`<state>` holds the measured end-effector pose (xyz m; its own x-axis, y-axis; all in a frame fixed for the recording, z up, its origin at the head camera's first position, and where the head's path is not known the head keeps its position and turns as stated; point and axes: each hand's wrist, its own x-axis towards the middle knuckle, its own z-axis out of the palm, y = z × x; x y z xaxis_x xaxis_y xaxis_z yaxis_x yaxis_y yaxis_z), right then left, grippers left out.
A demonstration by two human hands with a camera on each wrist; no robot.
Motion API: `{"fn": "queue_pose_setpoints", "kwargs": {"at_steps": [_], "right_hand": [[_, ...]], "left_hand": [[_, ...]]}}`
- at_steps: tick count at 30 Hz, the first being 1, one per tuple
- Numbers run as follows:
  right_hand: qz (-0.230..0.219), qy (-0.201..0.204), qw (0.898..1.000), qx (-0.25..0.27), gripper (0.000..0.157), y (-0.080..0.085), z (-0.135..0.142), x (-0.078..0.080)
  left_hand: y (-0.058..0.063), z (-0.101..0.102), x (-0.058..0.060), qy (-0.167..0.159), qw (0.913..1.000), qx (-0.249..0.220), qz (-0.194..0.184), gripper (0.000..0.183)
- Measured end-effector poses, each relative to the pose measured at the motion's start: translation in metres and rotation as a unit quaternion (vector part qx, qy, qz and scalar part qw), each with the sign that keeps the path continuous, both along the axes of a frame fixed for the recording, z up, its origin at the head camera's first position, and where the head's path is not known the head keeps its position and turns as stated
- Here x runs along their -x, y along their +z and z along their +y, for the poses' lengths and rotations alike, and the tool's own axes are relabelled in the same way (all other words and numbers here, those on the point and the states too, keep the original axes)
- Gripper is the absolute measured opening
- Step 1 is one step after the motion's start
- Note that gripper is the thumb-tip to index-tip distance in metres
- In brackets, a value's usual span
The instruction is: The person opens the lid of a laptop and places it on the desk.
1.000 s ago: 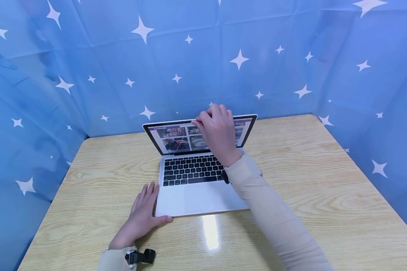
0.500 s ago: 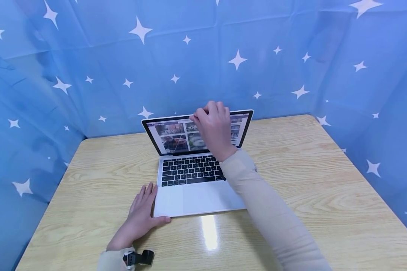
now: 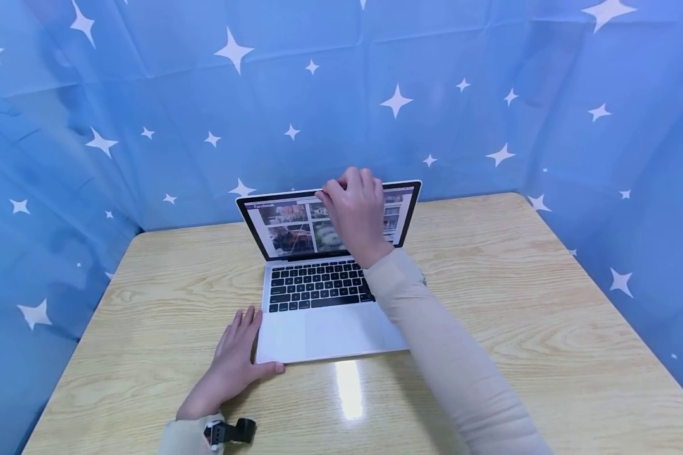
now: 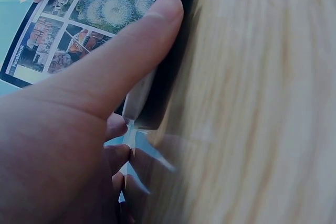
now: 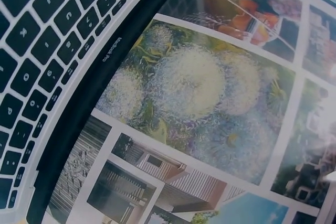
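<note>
Laptop [image 3: 330, 338] silver, with black, white-lettered keys [image 3: 313, 287]; the black-edged screen [image 3: 287, 227] shows multicoloured pictures [image 5: 194, 87] tiled in a grid on near-white. Backdrop [image 3: 341, 126] blue, patterned with scattered white four-pointed stars [image 3: 396, 101]. Table [image 3: 523, 284] pale yellow-brown, streaked with darker wood grain. Sleeves [image 3: 455, 360] plain beige; left wrist strap [image 3: 219, 433] black.

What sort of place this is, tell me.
Probably a curtained-off indoor workspace: a blue star-patterned cloth hangs behind and beside a wood-grain table, which bears an open laptop.

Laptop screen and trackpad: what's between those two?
The black keyboard, its right end hidden by the right sleeve, lies between the screen and the trackpad, as the head view shows.
</note>
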<state>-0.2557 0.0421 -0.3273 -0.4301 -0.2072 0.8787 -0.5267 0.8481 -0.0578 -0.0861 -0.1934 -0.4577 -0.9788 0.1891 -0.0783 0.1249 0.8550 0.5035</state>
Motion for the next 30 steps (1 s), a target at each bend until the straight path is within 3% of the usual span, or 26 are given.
{"fn": "queue_pose_setpoints", "kwargs": {"at_steps": [20,30], "right_hand": [[-0.008,-0.013,0.999,-0.038,0.019,-0.002,0.0,0.007],[-0.023,-0.013,0.998,-0.057,0.027,-0.005,0.001,0.011]], "left_hand": [[-0.003,-0.001,-0.001,0.0,1.0,0.001,-0.004,0.113],[-0.001,0.0,0.0,0.002,1.0,0.003,-0.002,0.112]]}}
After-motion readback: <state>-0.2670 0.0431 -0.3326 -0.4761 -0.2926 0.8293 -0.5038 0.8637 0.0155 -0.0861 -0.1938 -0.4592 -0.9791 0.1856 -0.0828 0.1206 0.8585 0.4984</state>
